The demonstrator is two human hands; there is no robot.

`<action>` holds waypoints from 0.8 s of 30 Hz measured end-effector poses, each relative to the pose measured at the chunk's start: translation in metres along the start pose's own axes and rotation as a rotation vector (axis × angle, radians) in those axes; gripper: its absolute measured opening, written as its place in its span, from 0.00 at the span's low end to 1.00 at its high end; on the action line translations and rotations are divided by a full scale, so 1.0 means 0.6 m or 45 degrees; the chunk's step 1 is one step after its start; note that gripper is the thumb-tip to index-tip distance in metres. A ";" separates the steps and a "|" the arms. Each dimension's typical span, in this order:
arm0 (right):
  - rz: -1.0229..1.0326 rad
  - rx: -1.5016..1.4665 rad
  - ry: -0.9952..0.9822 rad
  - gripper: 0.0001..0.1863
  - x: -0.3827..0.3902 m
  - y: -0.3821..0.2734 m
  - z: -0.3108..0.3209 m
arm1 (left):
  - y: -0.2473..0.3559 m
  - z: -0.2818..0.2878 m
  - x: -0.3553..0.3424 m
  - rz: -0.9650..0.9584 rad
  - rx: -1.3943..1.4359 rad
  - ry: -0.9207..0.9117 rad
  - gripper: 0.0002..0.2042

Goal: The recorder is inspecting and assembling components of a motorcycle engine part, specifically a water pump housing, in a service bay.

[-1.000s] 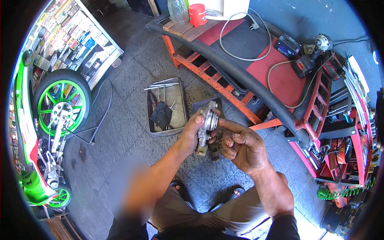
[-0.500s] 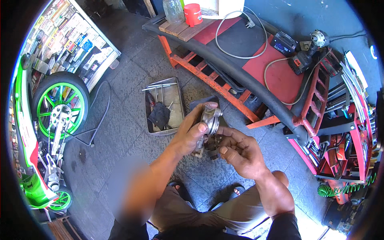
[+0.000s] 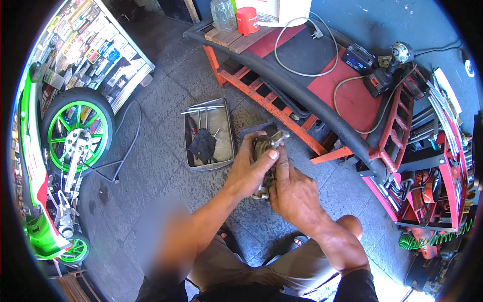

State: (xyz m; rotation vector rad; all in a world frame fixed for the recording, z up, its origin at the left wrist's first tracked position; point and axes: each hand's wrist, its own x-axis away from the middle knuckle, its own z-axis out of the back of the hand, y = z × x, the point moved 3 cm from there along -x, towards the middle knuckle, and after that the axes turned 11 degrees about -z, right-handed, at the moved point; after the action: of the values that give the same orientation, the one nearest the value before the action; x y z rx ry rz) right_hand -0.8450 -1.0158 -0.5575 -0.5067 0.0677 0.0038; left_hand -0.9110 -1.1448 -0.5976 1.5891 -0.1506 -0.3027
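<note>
Above the floor, in front of my knees, both my hands hold a greasy metal motorcycle part (image 3: 262,146) with silver lugs at its upper and lower ends. My left hand (image 3: 251,170) wraps round its left side, the thumb lying across the face. From the right, my right hand (image 3: 297,195) presses against it with fingers together, the forefinger pointing up along the part. Much of the part is hidden behind my fingers, so its exact kind cannot be made out.
A metal tray (image 3: 212,166) on the floor holds rods (image 3: 205,108), a red-handled tool (image 3: 192,128) and a black cloth-like item (image 3: 203,146). Beyond stands an orange-framed bench (image 3: 279,118) with an impact wrench (image 3: 385,75). A green-wheeled motorcycle (image 3: 79,138) is at left, a tool rack (image 3: 443,186) at right.
The metal part has turned in my hands, its round silver section no longer showing. My right hand has rolled over, from curled fingers below the part to lying along its right side.
</note>
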 end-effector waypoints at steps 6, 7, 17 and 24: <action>-0.105 -0.341 -0.375 0.37 -0.011 0.027 0.021 | 0.003 0.012 0.006 -0.048 -0.190 -0.148 0.41; -0.110 -0.346 -0.380 0.37 -0.015 0.032 0.023 | 0.004 0.011 0.007 -0.080 -0.187 -0.167 0.41; -0.071 -0.083 -0.357 0.46 0.001 0.019 0.009 | 0.014 -0.004 0.005 0.001 -0.279 0.099 0.35; 0.096 0.293 -0.214 0.44 0.012 0.007 -0.026 | -0.012 -0.006 -0.001 0.327 0.050 0.257 0.36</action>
State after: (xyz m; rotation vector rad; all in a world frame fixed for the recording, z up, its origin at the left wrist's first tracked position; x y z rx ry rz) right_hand -0.8390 -1.0200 -0.5736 -0.2724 -0.0768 0.1108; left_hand -0.9112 -1.1408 -0.6049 1.6082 -0.2027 0.0606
